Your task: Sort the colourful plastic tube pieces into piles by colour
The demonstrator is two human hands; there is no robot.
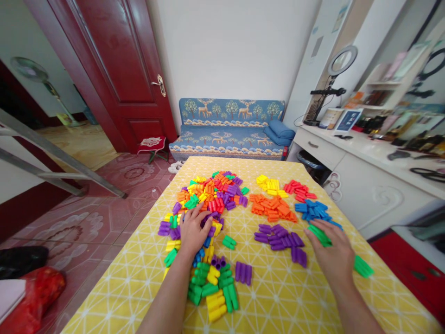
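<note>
Broadly, a table point(278, 306) under a yellow cloth with white lines fills the foreground, and a white dressing table point(375, 185) stands past its right side. A mixed heap point(208, 192) of plastic blocks in many colours spreads over the table's left half. Smaller single-colour groups lie to the right: an orange pile point(273, 208), a purple pile point(280, 237), a blue pile point(314, 211), a yellow pile point(271, 184) and a red pile point(299, 189).

The left hand point(193, 232) rests over the heap, fingers bent, with a purple block point(209, 215) beside its thumb and forefinger; whether it grips that block I cannot tell. The right hand point(335, 255) pinches a green block point(320, 235) between thumb and fingers, just on the near side of the blue pile. A framed card point(348, 120) on the dressing table bears pale lettering, too small to read surely.

The green block's long axis runs diagonally, from far left to near right. A second green block point(363, 266), just right of the hand, lies on much the same slant.
</note>
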